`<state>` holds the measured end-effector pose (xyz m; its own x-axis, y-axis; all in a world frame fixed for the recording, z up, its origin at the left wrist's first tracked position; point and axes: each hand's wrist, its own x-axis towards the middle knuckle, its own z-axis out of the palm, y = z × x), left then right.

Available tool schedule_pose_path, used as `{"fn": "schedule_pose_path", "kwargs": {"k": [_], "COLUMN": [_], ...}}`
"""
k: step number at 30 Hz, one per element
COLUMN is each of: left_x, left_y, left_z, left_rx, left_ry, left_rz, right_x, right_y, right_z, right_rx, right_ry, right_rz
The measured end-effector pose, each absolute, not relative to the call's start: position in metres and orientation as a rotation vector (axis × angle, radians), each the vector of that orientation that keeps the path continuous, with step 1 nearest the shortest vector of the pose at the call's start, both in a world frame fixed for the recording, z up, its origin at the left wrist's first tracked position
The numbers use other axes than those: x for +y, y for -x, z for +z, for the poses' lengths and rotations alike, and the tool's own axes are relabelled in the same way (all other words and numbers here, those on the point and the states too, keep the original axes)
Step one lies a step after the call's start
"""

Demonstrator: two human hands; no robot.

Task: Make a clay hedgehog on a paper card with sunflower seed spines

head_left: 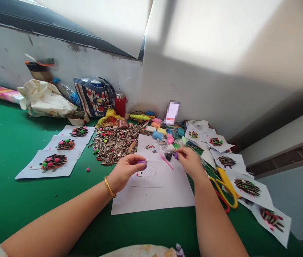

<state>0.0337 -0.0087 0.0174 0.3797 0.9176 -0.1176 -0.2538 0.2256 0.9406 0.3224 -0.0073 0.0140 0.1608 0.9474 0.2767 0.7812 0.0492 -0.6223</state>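
Between the thumb and fingers of my left hand (127,171) is a lump of purple modelling clay (142,164). My right hand (190,162) is closed in a pinch at another bit of purple clay (176,156), beside clear plastic wrappers and a dark lump (168,156). Below my left fingers lies a small paper (148,182) with a hedgehog outline, its nose and eye marked by small red and dark dots. It rests on a larger white sheet (154,201). A pink plastic stick (167,162) lies between my hands.
Sunflower seeds (114,142) are heaped behind my left hand. Finished seed hedgehogs on paper lie left (54,164) and right (247,187). Yellow-handled scissors (227,196) lie by my right forearm. Clay packs (158,135), a phone (172,113), a red flask (120,104) and bags (95,98) stand behind.
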Motion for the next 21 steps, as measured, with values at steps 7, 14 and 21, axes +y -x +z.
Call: {"fn": "schedule_pose_path", "kwargs": {"k": [7, 14, 21], "left_x": [-0.009, -0.010, -0.012], "left_y": [-0.033, -0.036, -0.037], "left_z": [0.015, 0.018, 0.020], "left_rx": [0.822, 0.874, 0.877], "left_ry": [-1.068, -0.955, -1.078], "left_rz": [0.926, 0.915, 0.942], "right_x": [-0.017, -0.014, -0.035], "right_y": [-0.310, -0.311, -0.255], "right_z": [0.021, 0.022, 0.030], "right_rx": [-1.868, -2.069, -1.905], "right_ry": [1.905, 1.837, 1.408], "right_rz": [0.419, 0.219, 0.530]}}
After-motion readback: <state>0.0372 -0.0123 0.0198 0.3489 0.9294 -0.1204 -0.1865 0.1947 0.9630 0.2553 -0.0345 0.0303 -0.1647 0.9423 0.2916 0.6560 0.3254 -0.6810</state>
